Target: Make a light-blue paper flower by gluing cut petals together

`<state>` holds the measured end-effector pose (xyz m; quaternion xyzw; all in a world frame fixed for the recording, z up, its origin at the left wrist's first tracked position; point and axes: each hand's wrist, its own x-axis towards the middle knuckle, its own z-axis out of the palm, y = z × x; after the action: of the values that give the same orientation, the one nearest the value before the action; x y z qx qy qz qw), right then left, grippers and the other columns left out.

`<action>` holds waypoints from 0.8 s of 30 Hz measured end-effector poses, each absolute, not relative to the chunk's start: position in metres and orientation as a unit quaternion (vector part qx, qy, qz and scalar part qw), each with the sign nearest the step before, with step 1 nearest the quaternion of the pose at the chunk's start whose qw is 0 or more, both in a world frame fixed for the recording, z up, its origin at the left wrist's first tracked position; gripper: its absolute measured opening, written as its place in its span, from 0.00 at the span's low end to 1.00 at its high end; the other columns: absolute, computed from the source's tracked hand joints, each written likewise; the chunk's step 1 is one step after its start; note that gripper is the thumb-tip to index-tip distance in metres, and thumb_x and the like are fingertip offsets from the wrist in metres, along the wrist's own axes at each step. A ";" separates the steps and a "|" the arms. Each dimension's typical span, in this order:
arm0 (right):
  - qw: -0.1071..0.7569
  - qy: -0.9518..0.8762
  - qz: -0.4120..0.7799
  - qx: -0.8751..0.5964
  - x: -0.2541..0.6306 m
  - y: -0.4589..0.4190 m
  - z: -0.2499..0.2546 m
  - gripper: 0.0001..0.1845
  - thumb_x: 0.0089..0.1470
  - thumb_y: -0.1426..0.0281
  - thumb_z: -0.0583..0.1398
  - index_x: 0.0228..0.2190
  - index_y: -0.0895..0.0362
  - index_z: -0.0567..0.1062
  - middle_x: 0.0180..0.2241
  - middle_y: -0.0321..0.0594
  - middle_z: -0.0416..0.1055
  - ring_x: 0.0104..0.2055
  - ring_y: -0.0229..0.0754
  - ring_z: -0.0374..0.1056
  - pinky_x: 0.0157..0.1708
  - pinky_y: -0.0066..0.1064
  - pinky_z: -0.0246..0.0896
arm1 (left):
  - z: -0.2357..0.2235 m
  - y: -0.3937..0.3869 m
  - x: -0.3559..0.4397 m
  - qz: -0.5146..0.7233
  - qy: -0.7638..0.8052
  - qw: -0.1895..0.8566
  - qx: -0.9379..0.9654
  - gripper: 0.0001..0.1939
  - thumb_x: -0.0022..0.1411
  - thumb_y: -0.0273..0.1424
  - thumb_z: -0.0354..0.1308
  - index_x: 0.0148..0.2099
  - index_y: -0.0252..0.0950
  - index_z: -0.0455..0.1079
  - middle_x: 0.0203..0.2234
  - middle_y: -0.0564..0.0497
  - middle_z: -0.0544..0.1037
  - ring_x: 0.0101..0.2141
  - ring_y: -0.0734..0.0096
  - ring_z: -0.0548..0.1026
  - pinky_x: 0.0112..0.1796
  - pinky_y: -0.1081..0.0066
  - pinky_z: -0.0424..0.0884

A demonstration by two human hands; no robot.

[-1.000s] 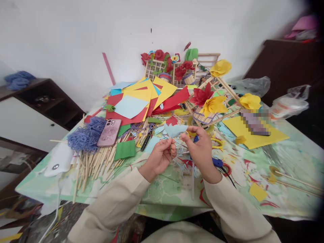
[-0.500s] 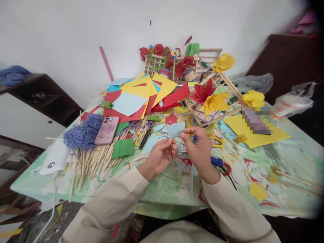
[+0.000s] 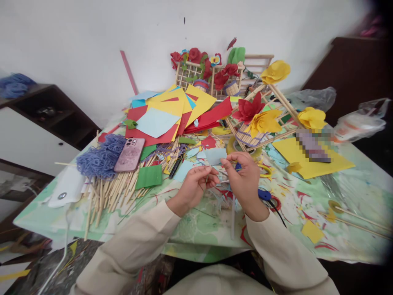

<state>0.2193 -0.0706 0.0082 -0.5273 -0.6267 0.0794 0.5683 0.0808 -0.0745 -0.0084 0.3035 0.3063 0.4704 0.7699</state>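
My left hand point(image 3: 196, 184) is closed in a pinch on a thin green wire point(image 3: 206, 179), most of it hidden by the fingers. Just to its right, my right hand point(image 3: 244, 178) pinches the edge of a small light blue paper piece point(image 3: 215, 156) between thumb and forefinger. The two hands are close together but apart, above the littered middle of the table. Another light blue paper piece point(image 3: 183, 171) lies beyond my left hand, beside a black pen point(image 3: 175, 168). Under my right wrist is a blue-handled tool point(image 3: 263, 195) with a black cord.
Coloured paper sheets point(image 3: 159, 123) are piled at the back. Wooden sticks point(image 3: 115, 192), blue yarn point(image 3: 100, 157), a pink phone point(image 3: 130, 155) and a green paper pad point(image 3: 149, 176) occupy the left. Stick frames with paper flowers point(image 3: 249, 107) and clear tape point(image 3: 235, 147) stand beyond my right hand.
The light blue paper has tilted and now lies flatter, its left end a little to the right. My left fingers have shifted slightly right around the wire. The view has moved a little.
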 end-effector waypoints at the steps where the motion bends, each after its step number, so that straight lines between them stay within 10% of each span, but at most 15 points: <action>1: 0.567 -0.629 0.081 -0.526 0.220 -0.071 0.008 0.06 0.50 0.67 0.62 0.25 0.55 0.73 0.27 0.35 0.72 0.34 0.41 0.66 0.37 0.36 0.58 | -0.008 -0.074 0.080 0.478 0.314 0.757 0.315 0.09 0.54 0.32 0.60 0.30 0.29 0.73 0.20 0.49 0.75 0.23 0.76 0.72 0.28 0.75 0.66; 15: 0.553 -0.659 0.023 -0.510 0.223 -0.074 0.010 0.12 0.50 0.67 0.62 0.39 0.51 0.76 0.37 0.40 0.72 0.43 0.46 0.65 0.43 0.41 0.59 | -0.010 -0.070 0.082 0.493 0.352 0.706 0.367 0.12 0.53 0.36 0.61 0.26 0.30 0.71 0.16 0.51 0.73 0.19 0.79 0.69 0.24 0.77 0.62; 24: 0.559 -0.679 -0.025 -0.475 0.221 -0.079 0.008 0.03 0.52 0.70 0.61 0.28 0.52 0.76 0.33 0.37 0.72 0.39 0.42 0.65 0.42 0.39 0.57 | -0.013 -0.068 0.082 0.505 0.335 0.728 0.320 0.10 0.53 0.34 0.62 0.26 0.31 0.70 0.18 0.53 0.72 0.20 0.81 0.68 0.24 0.79 0.62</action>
<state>0.2213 -0.0791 0.0083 -0.4745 -0.6793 -0.0247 0.5592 0.0823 -0.0675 -0.0130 0.3197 0.3354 0.5054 0.7279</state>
